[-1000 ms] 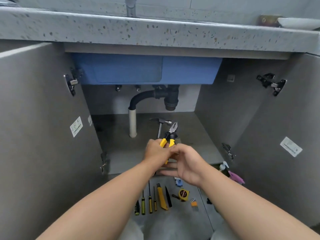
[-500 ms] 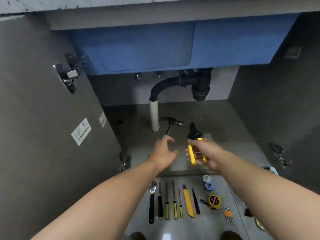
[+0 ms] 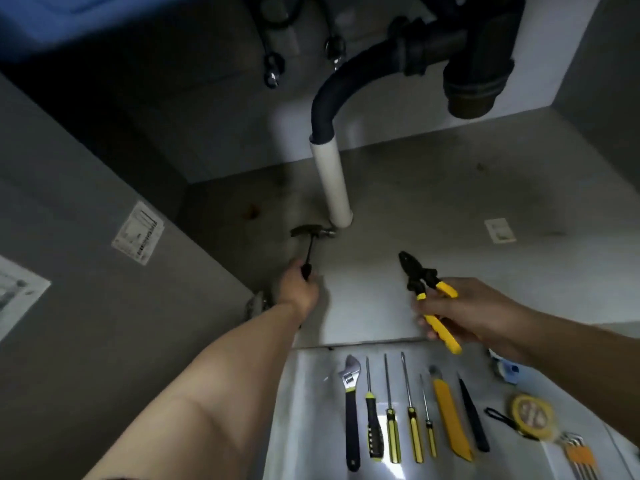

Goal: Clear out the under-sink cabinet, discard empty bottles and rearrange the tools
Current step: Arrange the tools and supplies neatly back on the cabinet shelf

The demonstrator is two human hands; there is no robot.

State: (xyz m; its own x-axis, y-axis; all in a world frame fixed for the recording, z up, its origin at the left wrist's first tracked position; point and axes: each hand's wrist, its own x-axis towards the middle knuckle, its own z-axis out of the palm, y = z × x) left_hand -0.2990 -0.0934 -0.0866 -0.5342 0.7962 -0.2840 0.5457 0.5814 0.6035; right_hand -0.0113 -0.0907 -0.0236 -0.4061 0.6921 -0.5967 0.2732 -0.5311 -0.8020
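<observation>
Hammer, steel head on a dark shaft: centre-left of the frame, low over the cabinet floor, head just beside the foot of the white drain pipe; whether the head rests on the floor cannot be told. The shaft's black grip end runs into the left hand, which is closed round it. Pliers, black nose and yellow handles: centre-right of the frame, lifted off the floor, nose pointing to the upper left, handles slightly spread. The right hand is wrapped round both handles. Black drain hose curves down from the trap at the top right into the white pipe. Blue sink underside fills the upper left corner. Paper label is stuck on the grey panel at left; a small square sticker lies on the cabinet floor at right. Row of tools along the bottom of the frame, on the pale floor in front of the cabinet, lying side by side, left to right: adjustable wrench; four screwdrivers with black-and-yellow handles; yellow utility knife; slim black tool, kind unclear. Yellow tape measure with a black loop lies further right, and a hex key set, blurred, is at the lower right corner.
</observation>
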